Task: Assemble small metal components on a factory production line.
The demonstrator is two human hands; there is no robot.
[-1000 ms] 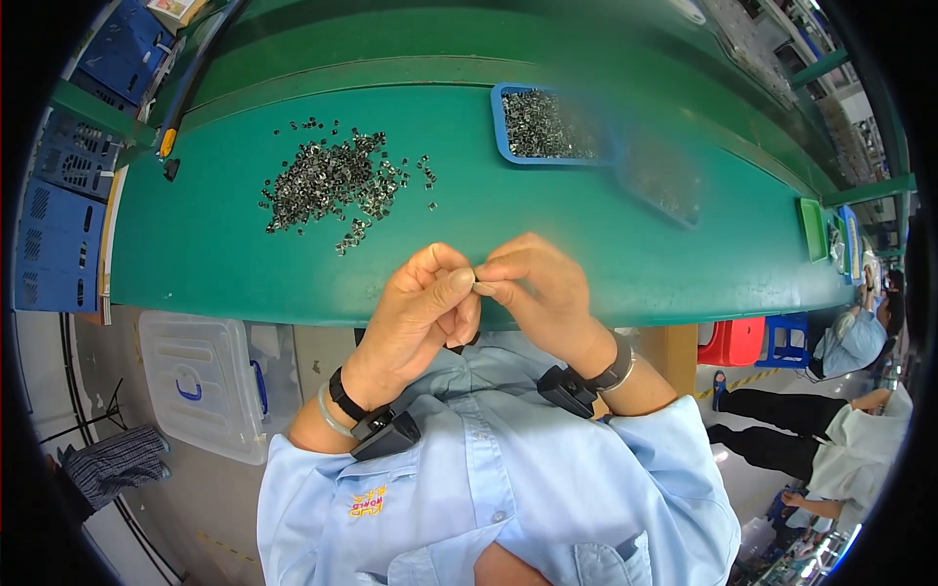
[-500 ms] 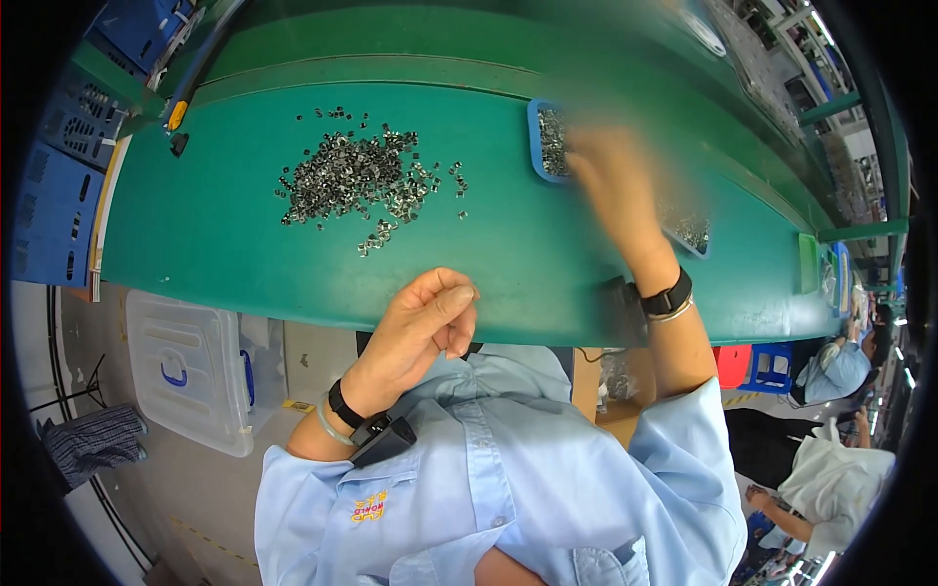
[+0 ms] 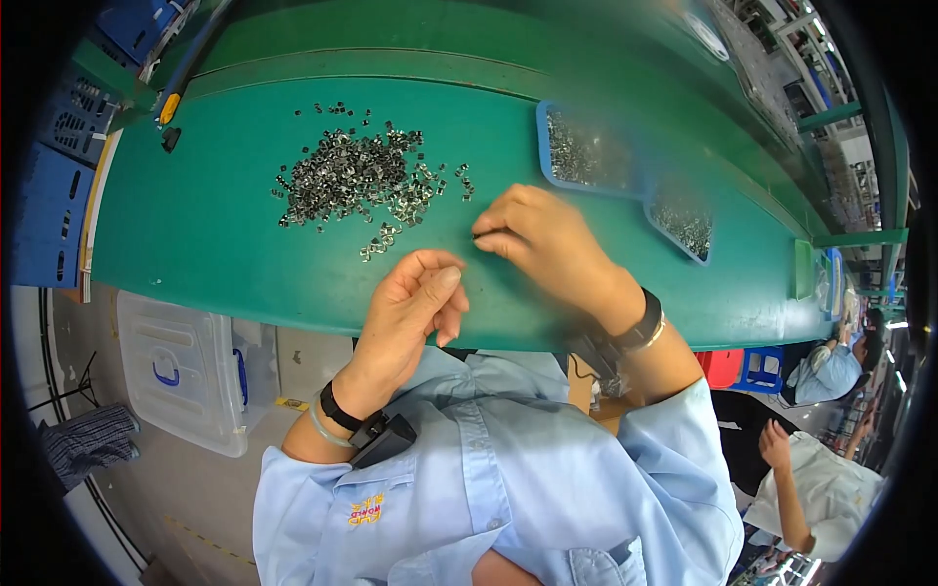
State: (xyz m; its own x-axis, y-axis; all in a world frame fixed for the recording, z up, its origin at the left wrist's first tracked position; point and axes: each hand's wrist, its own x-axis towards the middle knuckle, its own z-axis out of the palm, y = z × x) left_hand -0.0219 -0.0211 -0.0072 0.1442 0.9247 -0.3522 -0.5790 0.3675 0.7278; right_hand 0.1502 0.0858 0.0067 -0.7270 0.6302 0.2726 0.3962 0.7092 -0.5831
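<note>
My left hand (image 3: pixel 408 308) is over the near part of the green table, thumb and fingers curled together. Whatever it may hold is too small to tell. To its right my right hand (image 3: pixel 547 244) comes in from the right, its thumb and forefinger pinched on a small dark part (image 3: pixel 477 235). The two hands are close but apart. Beyond them lies a loose pile of small black and silvery metal parts (image 3: pixel 347 176), with a few scattered around it. At the right stand a blue tray (image 3: pixel 544 146) and a second blue tray (image 3: pixel 674 242), both holding small metal parts.
A yellow-handled tool (image 3: pixel 170 107) lies at the far left, near blue crates (image 3: pixel 49 215). Below the table's left end stands a clear lidded bin (image 3: pixel 181 376). Green frame posts rise at the right. Other people (image 3: pixel 821 479) work beyond the right end.
My right hand has come from the blue trays back toward my left hand, with a small dark part now showing in its pinch. My left hand has shifted slightly left and away from me.
</note>
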